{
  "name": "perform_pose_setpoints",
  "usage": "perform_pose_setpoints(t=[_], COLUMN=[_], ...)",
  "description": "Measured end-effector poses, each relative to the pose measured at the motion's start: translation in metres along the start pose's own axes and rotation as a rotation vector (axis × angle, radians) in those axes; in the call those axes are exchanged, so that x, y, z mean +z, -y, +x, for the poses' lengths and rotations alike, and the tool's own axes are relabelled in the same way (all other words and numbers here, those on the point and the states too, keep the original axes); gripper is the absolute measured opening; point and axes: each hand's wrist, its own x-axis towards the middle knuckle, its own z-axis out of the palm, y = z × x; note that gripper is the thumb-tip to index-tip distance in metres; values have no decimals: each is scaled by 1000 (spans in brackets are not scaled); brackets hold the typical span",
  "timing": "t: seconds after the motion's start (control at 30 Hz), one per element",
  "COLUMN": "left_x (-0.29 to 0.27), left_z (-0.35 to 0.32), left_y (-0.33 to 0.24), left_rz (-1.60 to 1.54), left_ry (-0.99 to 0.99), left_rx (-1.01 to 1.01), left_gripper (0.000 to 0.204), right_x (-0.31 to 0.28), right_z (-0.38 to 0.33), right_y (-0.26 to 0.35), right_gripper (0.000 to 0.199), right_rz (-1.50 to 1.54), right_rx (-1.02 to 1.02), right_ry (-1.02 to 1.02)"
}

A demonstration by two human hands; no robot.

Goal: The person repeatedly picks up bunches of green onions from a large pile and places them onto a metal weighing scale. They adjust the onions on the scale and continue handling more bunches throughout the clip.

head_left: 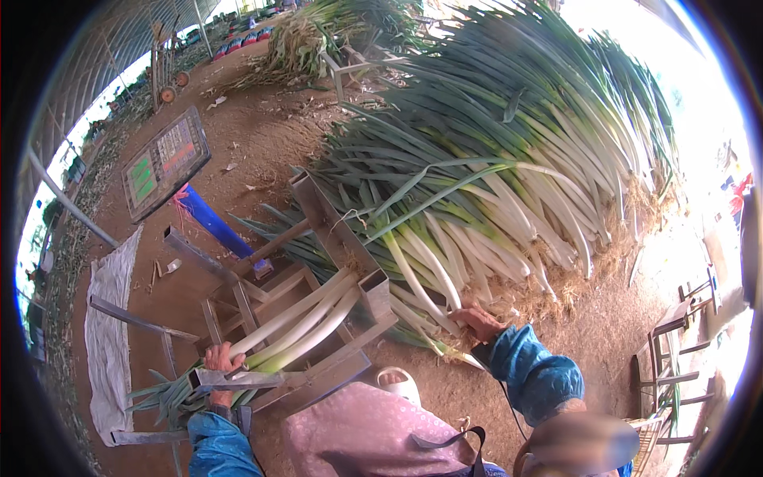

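Several long green onions (pixel 306 316) lie across a metal frame (pixel 338 230), white stems toward the upper right and green leaves toward the lower left. My left hand (pixel 222 359) is closed around them near their leaves, beside a metal bar. To the right, a large heap of green onions (pixel 509 151) rests with its roots toward me. My right hand (pixel 478 321) reaches the near edge of this heap, its fingers closed on the white stem of a green onion (pixel 421 262). Its fingertips are partly hidden.
A scale with a display panel (pixel 167 163) on a blue post (pixel 218 226) stands beyond the frame. White cloth (pixel 111 334) hangs at the left. A metal rack (pixel 675 366) stands at the right. Farther back lies another green heap (pixel 342 36) by a small metal stand (pixel 354 71).
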Motion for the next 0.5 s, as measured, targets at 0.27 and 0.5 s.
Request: perform_pose_setpoints(t=[0.27, 0.5], left_x=[-105, -249], left_z=[-35, -71], left_y=[8, -171], left_rz=[-563, -1264], left_ry=[-185, -285], left_rx=[-289, -139], left_gripper=[32, 26], right_x=[-21, -65], right_z=[-45, -59], right_y=[40, 95], right_gripper=[39, 39], right_rz=[1270, 1262], right_rx=[675, 633], right_ry=[31, 122])
